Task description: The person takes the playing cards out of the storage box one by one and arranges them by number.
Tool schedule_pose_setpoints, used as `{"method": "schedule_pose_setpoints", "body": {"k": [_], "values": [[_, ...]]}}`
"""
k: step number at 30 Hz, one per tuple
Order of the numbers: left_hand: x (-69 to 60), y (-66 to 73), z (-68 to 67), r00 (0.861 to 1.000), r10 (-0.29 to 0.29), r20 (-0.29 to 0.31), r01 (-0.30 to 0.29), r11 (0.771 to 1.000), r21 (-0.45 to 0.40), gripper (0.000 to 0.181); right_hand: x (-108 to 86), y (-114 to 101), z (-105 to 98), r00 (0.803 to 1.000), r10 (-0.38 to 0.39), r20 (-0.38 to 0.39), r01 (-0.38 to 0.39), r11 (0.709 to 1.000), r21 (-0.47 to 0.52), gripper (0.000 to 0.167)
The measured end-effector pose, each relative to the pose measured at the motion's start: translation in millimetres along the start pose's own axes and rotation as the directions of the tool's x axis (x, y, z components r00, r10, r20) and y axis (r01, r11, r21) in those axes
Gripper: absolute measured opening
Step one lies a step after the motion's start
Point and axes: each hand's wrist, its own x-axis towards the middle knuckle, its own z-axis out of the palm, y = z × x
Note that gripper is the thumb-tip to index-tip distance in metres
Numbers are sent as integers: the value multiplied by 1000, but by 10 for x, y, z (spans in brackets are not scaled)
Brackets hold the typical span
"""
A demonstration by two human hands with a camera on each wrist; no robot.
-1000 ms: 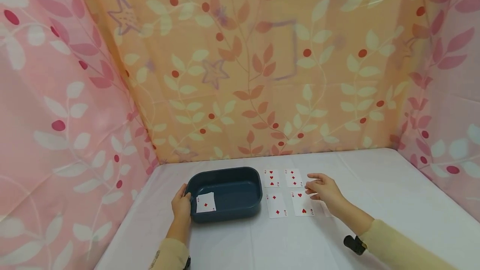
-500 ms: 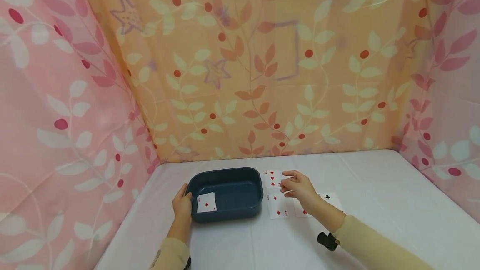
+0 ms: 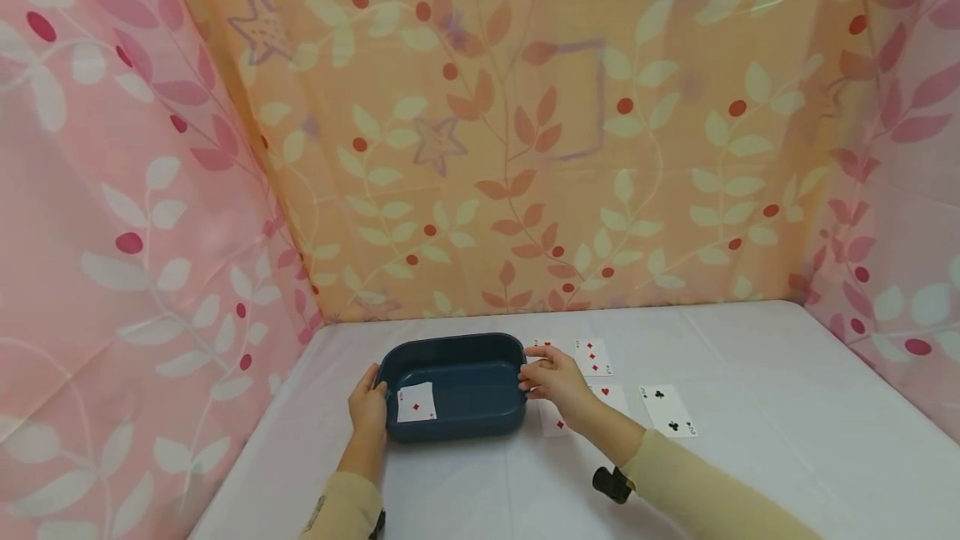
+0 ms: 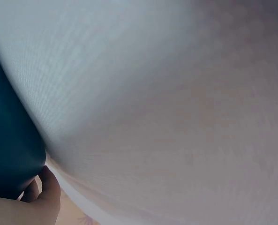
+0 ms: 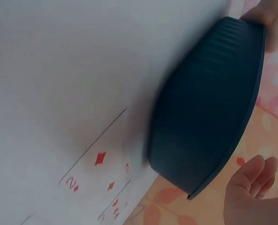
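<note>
My left hand (image 3: 367,408) grips the left end of a dark blue rectangular plastic basin (image 3: 480,425) on the table. An ace of diamonds (image 3: 416,412) lies face up inside it at the left. My right hand (image 3: 558,386) is at the basin's right rim, fingers loosely bent; in the right wrist view this hand (image 5: 251,192) looks slightly apart from the rim and holds nothing. Right of the basin lie face-up cards: a two of diamonds (image 3: 552,425) and a three of hearts (image 3: 542,343), both partly hidden by the right hand, a three of diamonds (image 3: 594,358) and a two of hearts (image 3: 611,396).
A two of clubs (image 3: 668,411) lies a little apart to the right. White cloth covers the table (image 3: 765,407). A patterned orange curtain (image 3: 480,148) hangs behind, and pink curtains (image 3: 187,273) hang at the sides.
My right hand has moved left across the cards to the basin's right rim, uncovering the two of clubs and the three of diamonds. The left hand keeps its hold on the basin.
</note>
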Motion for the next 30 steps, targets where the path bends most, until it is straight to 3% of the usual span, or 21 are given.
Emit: {"method": "schedule_pose_setpoints", "body": {"k": [4,11,19,25,30], "values": [[3,-8,-5,1000,0,0,0,1000,-4,49,17,45,107,996,-60,71,58,998,28,34],[11,-5,-7,1000,-6,-7,7,1000,11,49,122,108,362,996,24,90,-26,1000,17,37],[0,14,4,1000,-5,-13,6,999,34,48,254,213,632,990,23,139,-19,999,-31,34],[-2,16,12,1000,-1,-19,2,999,33,48,382,269,819,968,76,240,-20,974,-226,43],[-4,5,19,1000,3,-19,-2,1000,23,48,466,299,970,944,137,302,11,896,-443,56]]}}
